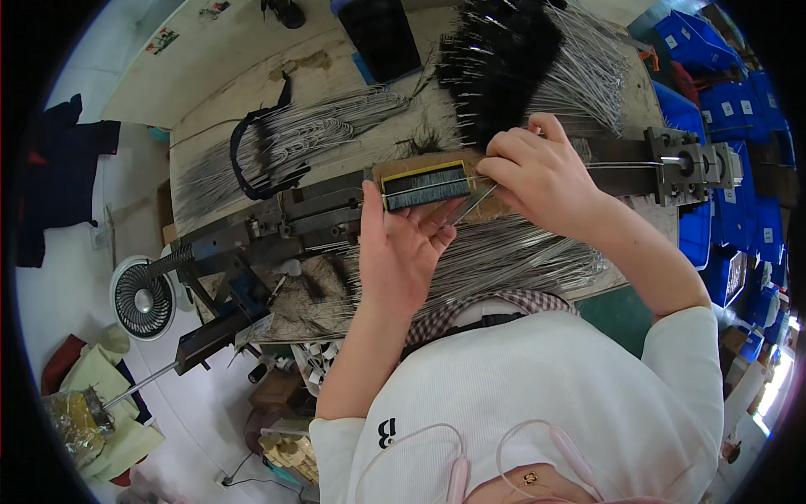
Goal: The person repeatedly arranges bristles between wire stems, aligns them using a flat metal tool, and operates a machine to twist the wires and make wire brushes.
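Observation:
A small rectangular box with a yellow rim (426, 186), filled with dark bristles, lies tilted over the bench. A thin bright wire (445, 183) crosses above the bristles. My left hand (401, 252) is palm up at the box's near side, its thumb along the left end and its fingers curled by the lower right edge; how firmly it grips is partly hidden. My right hand (537, 181) is closed, thumb and fingertips pinching the wire just right of the box. Below those fingertips a flat metal strip (472, 204) slants toward my left fingers.
Long steel bars and a clamp block (684, 166) span the bench. Loose straight wires (520, 252) lie in front, hooked wires (327, 126) behind left, and black bristle brushes (499, 63) behind. A black bin (379, 38) stands at the back. Blue bins (730, 109) line the right; a fan (143, 298) is left.

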Motion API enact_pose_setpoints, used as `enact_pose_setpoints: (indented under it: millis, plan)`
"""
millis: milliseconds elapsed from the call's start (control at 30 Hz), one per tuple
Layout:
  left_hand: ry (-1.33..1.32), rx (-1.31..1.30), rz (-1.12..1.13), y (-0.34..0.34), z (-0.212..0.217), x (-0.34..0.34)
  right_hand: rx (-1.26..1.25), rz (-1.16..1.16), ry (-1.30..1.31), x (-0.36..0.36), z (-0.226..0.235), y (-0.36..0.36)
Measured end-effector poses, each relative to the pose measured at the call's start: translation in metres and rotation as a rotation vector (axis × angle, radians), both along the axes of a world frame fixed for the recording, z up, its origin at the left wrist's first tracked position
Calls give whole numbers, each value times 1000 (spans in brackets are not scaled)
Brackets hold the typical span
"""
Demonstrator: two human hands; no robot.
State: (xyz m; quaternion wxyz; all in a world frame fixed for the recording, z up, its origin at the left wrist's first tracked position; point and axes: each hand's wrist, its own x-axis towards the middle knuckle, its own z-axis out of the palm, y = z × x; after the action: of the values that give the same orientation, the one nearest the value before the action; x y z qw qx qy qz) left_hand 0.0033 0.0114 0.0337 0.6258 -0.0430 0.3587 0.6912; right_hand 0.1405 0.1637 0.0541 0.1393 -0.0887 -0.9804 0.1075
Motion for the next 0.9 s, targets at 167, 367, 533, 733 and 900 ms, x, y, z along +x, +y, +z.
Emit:
enact_pose_setpoints:
  millis: [167, 367, 533, 733, 900]
  plan:
    - [50, -16, -49, 1, -5, 0, 42, -11, -42, 7, -8, 0]
    - [216, -51, -145, -6, -26, 1, 17, 3, 247, 29, 27, -9]
    - [410, -249, -262, -21, -35, 15, -647, -80, 259, 78, 14, -13]
    - [7, -168, 501, -163, -64, -48, -1015, -662, -79, 147, -37, 1]
    - [234, -579, 1127, -262, -76, -83, -222, -738, -760, 142, -52, -6]
